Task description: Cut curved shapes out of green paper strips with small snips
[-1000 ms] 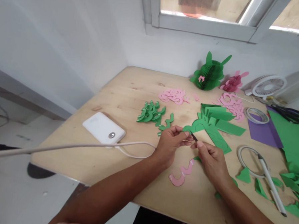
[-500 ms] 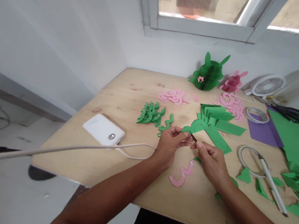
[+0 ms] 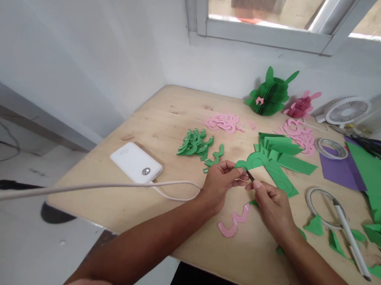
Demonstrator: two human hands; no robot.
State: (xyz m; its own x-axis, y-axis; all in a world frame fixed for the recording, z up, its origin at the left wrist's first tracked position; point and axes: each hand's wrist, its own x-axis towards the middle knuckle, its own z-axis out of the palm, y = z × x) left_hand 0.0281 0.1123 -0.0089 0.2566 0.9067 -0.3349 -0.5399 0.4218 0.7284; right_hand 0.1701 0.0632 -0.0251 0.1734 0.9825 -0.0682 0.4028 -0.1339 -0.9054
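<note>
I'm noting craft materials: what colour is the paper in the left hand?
The paper in the left hand is green, seen best in the head view.

Hands: two counted, left hand [image 3: 218, 186] and right hand [image 3: 274, 208]; one dark slender tool [image 3: 250, 176] is held. Along the far edge of the surface [image 3: 153, 119], two pleated figures are recorded, one green figure [image 3: 272, 98] and one pink figure [image 3: 301, 106], plus one fan [image 3: 348, 110]. One power bank [image 3: 135, 161] is noted toward the left edge, one pink strip [image 3: 227, 230] by the near edge. Well apart from the left edge are counted: one white pen [image 3: 353, 244], one purple sheet [image 3: 339, 172], one pair of scissors [image 3: 373, 147]. Pieces per pile could not be counted.
</note>
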